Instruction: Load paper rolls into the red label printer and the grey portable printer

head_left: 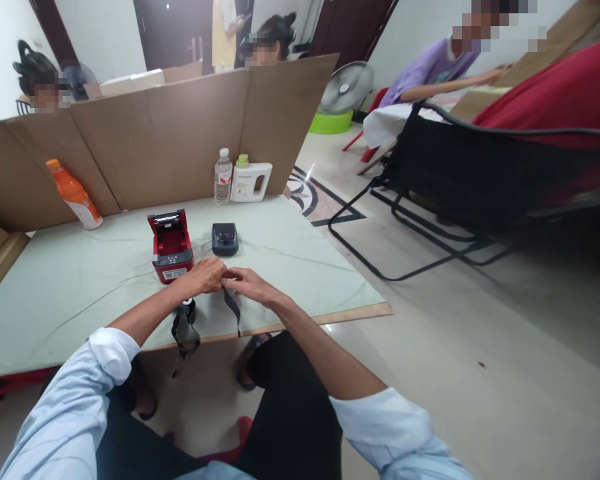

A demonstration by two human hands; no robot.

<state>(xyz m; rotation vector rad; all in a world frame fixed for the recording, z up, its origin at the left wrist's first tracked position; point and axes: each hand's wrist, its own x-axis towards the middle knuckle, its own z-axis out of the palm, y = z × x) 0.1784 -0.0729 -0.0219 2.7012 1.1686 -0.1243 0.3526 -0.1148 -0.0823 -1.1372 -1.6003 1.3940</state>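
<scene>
Dressed in a pale blue shirt (65, 413) with cuffs (113, 353) folded back thickly, leaving forearms (325, 352) bare; wearing black trousers (300, 413) and, below the tabletop's (320, 287) near edge, dark footwear (245, 381), partly hidden.

head-worn view, facing forward and down, tabletop (315, 267) near

The lettering on the red machine (172, 251), clear bottle (223, 179) and white jug (247, 183) is too small to read.
</scene>
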